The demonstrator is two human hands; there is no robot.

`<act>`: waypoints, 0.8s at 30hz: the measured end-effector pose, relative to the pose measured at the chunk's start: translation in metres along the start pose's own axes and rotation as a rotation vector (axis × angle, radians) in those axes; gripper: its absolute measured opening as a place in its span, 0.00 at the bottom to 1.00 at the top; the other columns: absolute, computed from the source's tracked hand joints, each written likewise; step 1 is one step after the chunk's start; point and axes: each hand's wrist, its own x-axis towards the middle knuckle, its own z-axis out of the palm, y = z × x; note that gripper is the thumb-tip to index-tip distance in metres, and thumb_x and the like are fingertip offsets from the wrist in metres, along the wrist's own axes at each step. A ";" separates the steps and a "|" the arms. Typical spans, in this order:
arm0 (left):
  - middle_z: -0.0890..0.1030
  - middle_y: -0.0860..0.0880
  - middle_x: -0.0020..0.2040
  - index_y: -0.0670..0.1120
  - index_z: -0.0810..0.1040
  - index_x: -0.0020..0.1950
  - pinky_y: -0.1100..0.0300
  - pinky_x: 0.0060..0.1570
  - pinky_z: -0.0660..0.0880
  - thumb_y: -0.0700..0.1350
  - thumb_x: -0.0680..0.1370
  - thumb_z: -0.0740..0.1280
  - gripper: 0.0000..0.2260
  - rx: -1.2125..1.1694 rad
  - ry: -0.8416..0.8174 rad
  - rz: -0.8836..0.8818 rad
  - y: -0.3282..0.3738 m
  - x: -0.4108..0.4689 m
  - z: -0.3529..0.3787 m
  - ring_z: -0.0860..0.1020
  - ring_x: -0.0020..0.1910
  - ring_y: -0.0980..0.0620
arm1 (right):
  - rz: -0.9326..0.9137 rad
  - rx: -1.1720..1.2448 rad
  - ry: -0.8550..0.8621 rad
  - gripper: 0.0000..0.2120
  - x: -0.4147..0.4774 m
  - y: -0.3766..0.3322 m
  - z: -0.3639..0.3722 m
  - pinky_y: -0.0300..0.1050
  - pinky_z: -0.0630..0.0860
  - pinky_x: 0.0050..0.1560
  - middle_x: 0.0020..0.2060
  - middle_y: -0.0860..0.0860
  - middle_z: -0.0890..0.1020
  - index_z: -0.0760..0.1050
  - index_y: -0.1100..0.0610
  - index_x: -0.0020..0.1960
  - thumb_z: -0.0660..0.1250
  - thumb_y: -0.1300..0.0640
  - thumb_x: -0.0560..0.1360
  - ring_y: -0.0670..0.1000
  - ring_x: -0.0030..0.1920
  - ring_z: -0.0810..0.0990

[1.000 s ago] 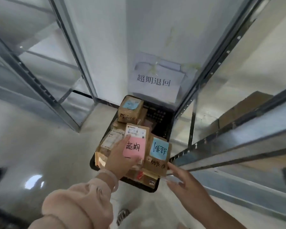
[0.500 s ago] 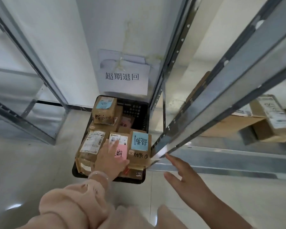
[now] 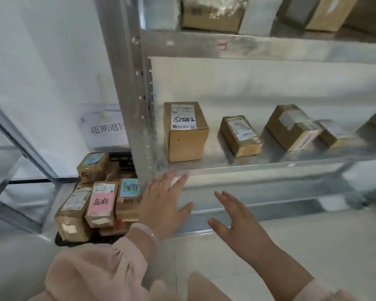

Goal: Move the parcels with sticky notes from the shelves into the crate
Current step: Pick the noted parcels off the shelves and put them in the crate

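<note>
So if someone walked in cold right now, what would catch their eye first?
Probably the pink sticky note on a parcel in the piled-up crate at lower left, with a blue note beside it. Next, the row of plain brown parcels on the metal shelf, led by the upright box. Both open hands, left hand and right hand, reach forward in front of that shelf, empty.

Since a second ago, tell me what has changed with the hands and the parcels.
The left hand has let go of the pink-note parcel and pulled away toward the shelf, open and empty. The right hand is still open and empty. The view has swung toward the shelf's parcels. The pink-note parcel stays in the crate beside the blue-note parcel.
</note>
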 end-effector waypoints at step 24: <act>0.63 0.52 0.76 0.57 0.60 0.77 0.45 0.74 0.57 0.63 0.76 0.60 0.30 -0.102 0.012 0.782 0.469 0.079 0.098 0.60 0.76 0.49 | 0.452 -0.461 0.617 0.38 -0.198 0.277 -0.249 0.47 0.37 0.75 0.78 0.47 0.51 0.47 0.44 0.78 0.55 0.34 0.73 0.47 0.77 0.43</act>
